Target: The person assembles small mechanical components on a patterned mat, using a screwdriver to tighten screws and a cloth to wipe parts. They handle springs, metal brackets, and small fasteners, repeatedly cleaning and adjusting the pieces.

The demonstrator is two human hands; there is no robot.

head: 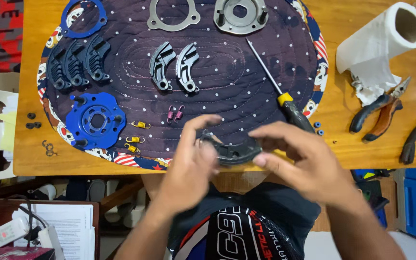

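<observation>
Pinching curved black clutch shoe (232, 151) btwn left hand (191, 159) & right hand (304, 161) fingertips.

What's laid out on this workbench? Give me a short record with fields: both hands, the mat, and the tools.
left hand: fingers grip one end of a curved black clutch shoe
right hand: fingers pinch the shoe's other end
mat: dark quilted oval with white dots
on mat: blue carrier plate, three black shoes, two grey shoes, yellow springs, pink springs, silver plate, screwdriver
off mat: paper towel roll, pliers
</observation>
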